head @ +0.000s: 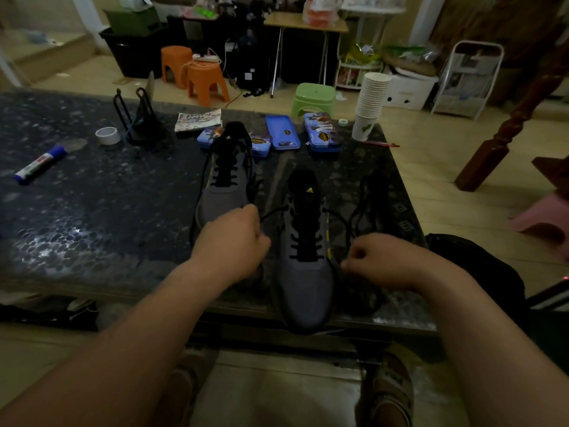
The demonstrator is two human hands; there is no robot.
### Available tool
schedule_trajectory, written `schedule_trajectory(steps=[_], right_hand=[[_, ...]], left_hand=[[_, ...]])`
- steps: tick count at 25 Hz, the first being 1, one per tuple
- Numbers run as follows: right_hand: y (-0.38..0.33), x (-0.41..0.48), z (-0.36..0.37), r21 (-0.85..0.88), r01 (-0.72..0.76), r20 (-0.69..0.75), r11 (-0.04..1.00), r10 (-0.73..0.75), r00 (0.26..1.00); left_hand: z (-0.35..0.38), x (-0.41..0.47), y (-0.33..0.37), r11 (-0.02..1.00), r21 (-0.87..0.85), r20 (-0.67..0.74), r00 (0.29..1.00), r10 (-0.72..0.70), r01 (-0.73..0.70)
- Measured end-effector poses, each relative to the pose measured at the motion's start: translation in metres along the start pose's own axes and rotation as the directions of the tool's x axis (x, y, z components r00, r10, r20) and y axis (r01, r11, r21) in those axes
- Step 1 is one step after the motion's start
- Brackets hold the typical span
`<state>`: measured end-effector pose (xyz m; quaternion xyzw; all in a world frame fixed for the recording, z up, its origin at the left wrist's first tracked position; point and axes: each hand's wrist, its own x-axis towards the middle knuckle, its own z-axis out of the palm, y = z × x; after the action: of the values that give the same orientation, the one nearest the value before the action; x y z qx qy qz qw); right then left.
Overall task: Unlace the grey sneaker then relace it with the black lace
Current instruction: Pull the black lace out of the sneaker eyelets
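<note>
A grey sneaker [304, 272] lies at the table's near edge, toe toward me, its tongue bearing a yellow logo. A black lace [303, 241] crosses its lower eyelets, and both loose ends run out sideways. My left hand [234, 241] grips the left end, just left of the shoe. On the shoe's right side, my right hand [375, 260] pinches the right end, which loops away over the table [366, 204]. A second grey sneaker [226, 177] with black lacing stands farther back to the left.
On the dark speckled table [92, 211] sit several blue tins [281, 132], a stack of paper cups [371, 103], a tape roll [107, 135], a blue marker [40, 164] and a black wire stand [135, 118]. Stools and clutter stand on the floor beyond.
</note>
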<state>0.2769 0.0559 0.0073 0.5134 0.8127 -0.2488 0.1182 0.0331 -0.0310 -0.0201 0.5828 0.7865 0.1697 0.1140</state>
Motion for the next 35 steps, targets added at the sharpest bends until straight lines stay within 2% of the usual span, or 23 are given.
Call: schedule_trajectory(steps=[2,3,6,9,13,17,20,25,29,33,35], right_hand=[[-0.010,0.015,0.002,0.125,0.062,-0.278,0.990,-0.025,0.960],[-0.016,0.022,0.004,0.195,0.105,-0.358,0.975,-0.029,0.933],[-0.029,0.037,0.011,0.344,0.154,-0.454,0.926,0.021,0.891],[-0.035,0.041,0.011,0.530,0.139,-0.424,0.836,0.120,0.898],[-0.044,0.041,0.006,0.728,0.096,-0.297,0.679,0.187,0.936],[-0.044,0.040,0.004,0.794,0.052,-0.209,0.605,0.192,0.959],[-0.043,0.040,0.005,0.859,0.044,-0.163,0.510,0.192,0.968],[-0.041,0.035,0.015,0.818,0.131,-0.263,0.560,0.163,0.951],[-0.035,0.031,0.022,0.897,0.161,-0.225,0.411,0.112,0.968],[-0.031,0.037,0.024,0.960,0.153,-0.166,0.233,0.038,0.985],[-0.029,0.039,0.023,0.968,0.147,-0.149,0.202,-0.008,0.989]], left_hand=[[0.001,0.006,0.014,0.968,-0.246,-0.058,0.998,0.026,-0.040],[0.002,0.009,0.020,0.951,-0.305,-0.050,0.998,0.038,-0.051],[0.011,0.016,0.029,0.937,-0.330,-0.088,0.992,0.092,-0.116],[0.020,0.023,0.029,0.942,-0.297,-0.113,0.986,0.126,-0.154],[0.023,0.033,0.029,0.928,-0.368,-0.067,0.997,0.032,-0.055],[0.024,0.033,0.032,0.932,-0.360,-0.040,0.999,0.035,-0.047],[0.026,0.030,0.035,0.941,-0.333,-0.061,0.998,0.035,-0.054],[0.032,0.030,0.037,0.928,-0.364,-0.102,0.994,0.045,-0.079],[0.036,0.031,0.037,0.924,-0.372,-0.097,0.994,0.054,-0.086],[0.035,0.034,0.032,0.888,-0.459,-0.029,0.999,-0.027,0.011],[0.036,0.031,0.032,0.881,-0.473,-0.073,0.997,-0.036,-0.003]])
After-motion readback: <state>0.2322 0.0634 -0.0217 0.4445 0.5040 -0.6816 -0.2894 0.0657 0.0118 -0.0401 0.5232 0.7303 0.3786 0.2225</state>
